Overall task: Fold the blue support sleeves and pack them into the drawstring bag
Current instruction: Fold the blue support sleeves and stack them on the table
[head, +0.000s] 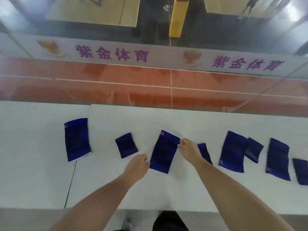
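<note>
Blue support sleeve (164, 151) on the table (183, 120), opposite corners pinched by left hand (136, 165) and right hand (187, 146).

Bare on both sides: left hand (136, 165) and right hand (187, 146) uncovered, forearms (93, 202) bare down to the lower edge. Low between them, a rounded black shape (170, 221) — garment or shoe, too blurred to tell.

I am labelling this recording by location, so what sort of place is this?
Most likely an indoor sports hall: an orange court floor with white lines, a long white banner whose purple characters include 体育 (sports), and a yellow pad beyond it.
</note>
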`<state>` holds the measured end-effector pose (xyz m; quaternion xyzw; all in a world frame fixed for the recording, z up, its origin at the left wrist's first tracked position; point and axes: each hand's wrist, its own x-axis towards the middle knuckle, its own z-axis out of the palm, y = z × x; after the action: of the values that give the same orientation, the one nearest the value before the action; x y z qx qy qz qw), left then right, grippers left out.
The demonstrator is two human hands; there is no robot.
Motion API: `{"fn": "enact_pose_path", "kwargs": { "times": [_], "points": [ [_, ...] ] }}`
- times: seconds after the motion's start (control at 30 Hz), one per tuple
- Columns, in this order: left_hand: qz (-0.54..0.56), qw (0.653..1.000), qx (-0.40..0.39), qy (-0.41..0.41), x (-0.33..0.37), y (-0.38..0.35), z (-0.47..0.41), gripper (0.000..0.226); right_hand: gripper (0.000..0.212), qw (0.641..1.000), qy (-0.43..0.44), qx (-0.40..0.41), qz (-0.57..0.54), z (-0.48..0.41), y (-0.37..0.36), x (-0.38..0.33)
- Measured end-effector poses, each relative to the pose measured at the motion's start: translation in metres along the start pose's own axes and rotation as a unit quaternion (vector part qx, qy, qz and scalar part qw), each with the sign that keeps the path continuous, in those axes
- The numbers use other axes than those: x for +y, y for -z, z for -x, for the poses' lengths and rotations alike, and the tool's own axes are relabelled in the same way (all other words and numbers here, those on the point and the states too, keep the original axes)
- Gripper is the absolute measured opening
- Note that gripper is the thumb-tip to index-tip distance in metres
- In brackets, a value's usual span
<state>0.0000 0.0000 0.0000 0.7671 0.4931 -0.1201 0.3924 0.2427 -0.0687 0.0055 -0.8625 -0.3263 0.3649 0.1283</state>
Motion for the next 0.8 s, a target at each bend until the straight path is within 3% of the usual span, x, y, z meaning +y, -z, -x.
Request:
{"fn": "enact_pose_path", "kwargs": {
  "times": [0.1, 0.2, 0.43, 0.53, 0.63, 0.8],
  "points": [
    [0.014, 0.998, 0.018, 0.055, 0.009, -0.035, -0.013, 0.026, 0.041, 0.999, 0.014, 0.009, 0.041, -0.033, -0.007, 0.006],
    [0.017, 0.994, 0.033, 0.104, 0.021, -0.056, -0.018, 0.032, 0.033, 0.998, 0.013, 0.002, 0.069, -0.051, -0.014, 0.007],
    [0.084, 0.989, 0.063, 0.1, 0.023, -0.077, -0.028, 0.038, 0.016, 0.993, 0.041, 0.003, 0.108, -0.079, -0.027, 0.021],
    [0.122, 0.987, 0.072, 0.079, 0.02, -0.063, -0.024, 0.036, 0.026, 0.992, 0.04, -0.017, 0.123, -0.081, -0.021, 0.017],
    [0.107, 0.988, 0.078, 0.075, 0.014, -0.03, -0.015, 0.012, 0.036, 0.991, 0.063, -0.031, 0.116, -0.078, -0.004, -0.01],
    [0.117, 0.986, 0.091, 0.077, -0.027, 0.028, -0.006, 0.028, 0.032, 0.986, 0.109, -0.024, 0.127, -0.077, 0.002, -0.088]
  ]
}}
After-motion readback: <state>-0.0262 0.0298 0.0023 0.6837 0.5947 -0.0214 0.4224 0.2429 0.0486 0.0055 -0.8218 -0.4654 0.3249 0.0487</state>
